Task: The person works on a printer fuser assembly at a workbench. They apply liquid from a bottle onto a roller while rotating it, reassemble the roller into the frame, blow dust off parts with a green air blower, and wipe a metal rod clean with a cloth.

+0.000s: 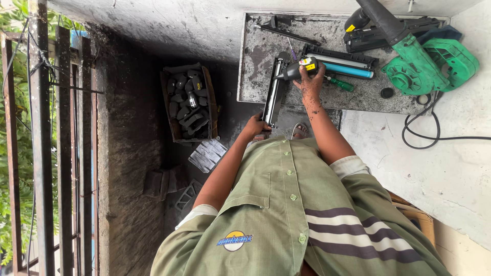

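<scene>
The person stood over a stained metal tray (255, 76) on the white bench. The left hand (254, 125) was closed around the near end of a long black cartridge section (274, 89), which lay half on the tray, running from six o'clock toward twelve. The right hand (309, 84) was wrapped around a small dark bottle with a yellow label (299, 67), tipped so that its nozzle met the far end of that section, at nine o'clock from the hand. Just past the bottle, at three o'clock, lay a cartridge part with a blue roller (348, 69), and a green-handled screwdriver (341, 83) beside the wrist. A green blower (419, 61) sat at the tray's far right. At nine o'clock, low down, a box of dark bottles (188, 102) stood well apart.
</scene>
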Available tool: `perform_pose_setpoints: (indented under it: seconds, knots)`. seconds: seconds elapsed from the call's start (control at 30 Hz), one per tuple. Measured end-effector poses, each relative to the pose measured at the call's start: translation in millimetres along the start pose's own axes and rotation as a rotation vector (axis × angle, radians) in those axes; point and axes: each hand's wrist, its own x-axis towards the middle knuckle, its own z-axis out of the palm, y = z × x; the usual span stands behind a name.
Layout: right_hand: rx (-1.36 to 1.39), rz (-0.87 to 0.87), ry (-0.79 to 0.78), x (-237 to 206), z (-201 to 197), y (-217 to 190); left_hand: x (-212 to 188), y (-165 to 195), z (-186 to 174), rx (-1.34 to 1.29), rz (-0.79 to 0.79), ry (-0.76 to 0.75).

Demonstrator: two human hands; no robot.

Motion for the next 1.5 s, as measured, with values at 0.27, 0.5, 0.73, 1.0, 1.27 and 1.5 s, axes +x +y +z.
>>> perform_pose_setpoints:
  seconds: [0.27,0.5,0.73,1.0,1.27,1.5]
  knots:
    - [0.031,-0.002,-0.007,12.6,0.9,1.5,9.0,4.3,0.5,0.027,0.002,0.035]
    - [0.014,-0.026,-0.016,18.1,2.1,8.8,15.9,2.8,-3.8,0.036,0.056,0.004]
    - [0.013,-0.066,-0.021,21.6,8.8,11.2,17.5,2.4,-8.1,0.051,0.05,0.021]
    - [0.005,-0.069,-0.018,19.0,20.0,15.2,17.0,2.6,-18.8,0.037,0.036,0.021]
    - [-0.047,-0.135,0.031,11.8,34.6,14.1,6.0,2.4,-25.0,0.062,0.097,0.025]
    - [-0.113,-0.203,0.061,-3.1,43.8,16.8,-4.7,-5.7,-33.9,0.144,0.096,0.021]
